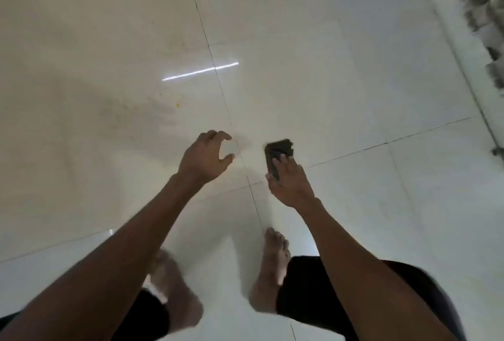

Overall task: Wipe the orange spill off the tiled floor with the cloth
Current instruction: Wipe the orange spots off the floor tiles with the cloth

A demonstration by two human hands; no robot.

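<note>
Above the glossy cream tiled floor I see my right hand gripping a dark folded cloth, while my left hand hangs empty, fingers loosely curled. Faint orange spill smears lie well left of the cloth.

Glossy, smooth cream tiled floor; dark, matt, soft-looking cloth.

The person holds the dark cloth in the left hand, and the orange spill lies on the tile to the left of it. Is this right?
Not quite. The head view shows the dark cloth held in the right hand; the left hand holds nothing. The rest stands: the orange spill lies on the tile to the left.
</note>
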